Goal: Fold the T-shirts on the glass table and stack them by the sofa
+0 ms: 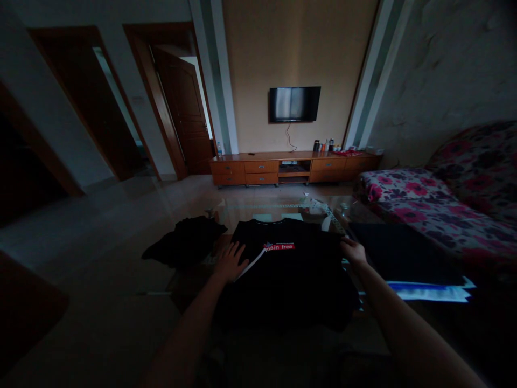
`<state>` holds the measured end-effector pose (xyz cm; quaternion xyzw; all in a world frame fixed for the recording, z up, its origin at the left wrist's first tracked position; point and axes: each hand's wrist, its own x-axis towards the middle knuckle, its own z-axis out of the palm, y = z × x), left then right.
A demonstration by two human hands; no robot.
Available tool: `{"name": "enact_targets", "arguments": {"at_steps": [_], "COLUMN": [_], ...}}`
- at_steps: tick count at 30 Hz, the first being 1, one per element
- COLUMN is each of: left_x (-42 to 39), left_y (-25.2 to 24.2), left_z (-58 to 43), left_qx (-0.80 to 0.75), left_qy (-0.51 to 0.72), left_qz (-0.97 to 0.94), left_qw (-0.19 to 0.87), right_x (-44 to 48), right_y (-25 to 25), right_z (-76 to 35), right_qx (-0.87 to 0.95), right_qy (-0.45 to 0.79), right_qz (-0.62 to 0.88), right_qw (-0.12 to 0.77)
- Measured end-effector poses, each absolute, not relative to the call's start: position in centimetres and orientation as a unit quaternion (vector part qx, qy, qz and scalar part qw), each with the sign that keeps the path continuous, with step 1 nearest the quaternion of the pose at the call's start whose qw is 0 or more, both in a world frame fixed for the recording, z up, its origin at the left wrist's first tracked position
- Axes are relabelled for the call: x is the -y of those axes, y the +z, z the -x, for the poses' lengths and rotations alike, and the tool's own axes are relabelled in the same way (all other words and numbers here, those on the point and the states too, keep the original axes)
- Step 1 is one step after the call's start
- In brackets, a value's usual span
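A black T-shirt (291,280) with a red printed label and a white stripe lies spread on a glass table (238,213), its neckline at the far side. My left hand (231,263) rests on the shirt's left part, fingers spread. At the shirt's right sleeve, my right hand (354,252) has its fingers closed on the black cloth. A crumpled heap of black cloth (188,240) lies left of the shirt. To the right sits a flat stack of dark folded cloth (407,253) with white and blue layers showing at its near edge.
A sofa with a flowered cover (424,188) stands at the right. Beyond the table, a low wooden cabinet (262,168) holds bottles, under a wall television (294,104). A crumpled plastic wrapper (317,203) lies at the table's far side. A brown wooden edge (28,307) shows at lower left.
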<state>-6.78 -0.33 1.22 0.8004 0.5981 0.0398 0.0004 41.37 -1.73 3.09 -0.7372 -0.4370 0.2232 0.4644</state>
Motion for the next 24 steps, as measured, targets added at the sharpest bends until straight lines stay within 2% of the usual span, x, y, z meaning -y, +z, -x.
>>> {"name": "enact_targets", "arguments": {"at_steps": [5,8,10,13,16,24], "left_x": [0.4,0.4,0.4,0.4,0.5,0.8], "left_y": [1.2,1.3,1.3,1.3,1.4,1.9], "left_z": [6.7,6.7,6.7,6.7,6.7,6.5], "left_qx": [-0.601,-0.602,-0.603,-0.601,-0.602,-0.603], "left_qy": [0.036,0.034,0.031,0.031,0.033,0.036], "left_qz": [-0.798,-0.798,-0.797,-0.798,-0.798,-0.797], "left_qw": [0.005,0.007,0.007,0.003,-0.002,0.003], "right_x": [2.2,3.0,3.7,4.7,5.2,5.5], "right_y": [4.0,5.1,5.5,5.0,3.9,4.2], "right_z": [-40.4,-38.2,-36.1,-33.0,-31.1,-31.2], "right_qx": [0.450,0.594,0.713,0.823,0.846,0.852], "right_qy": [0.142,0.003,-0.062,-0.037,0.010,0.038], "right_qz": [0.776,0.719,0.643,0.552,0.531,0.519], "right_qw": [0.419,0.360,0.272,0.126,0.045,0.056]}}
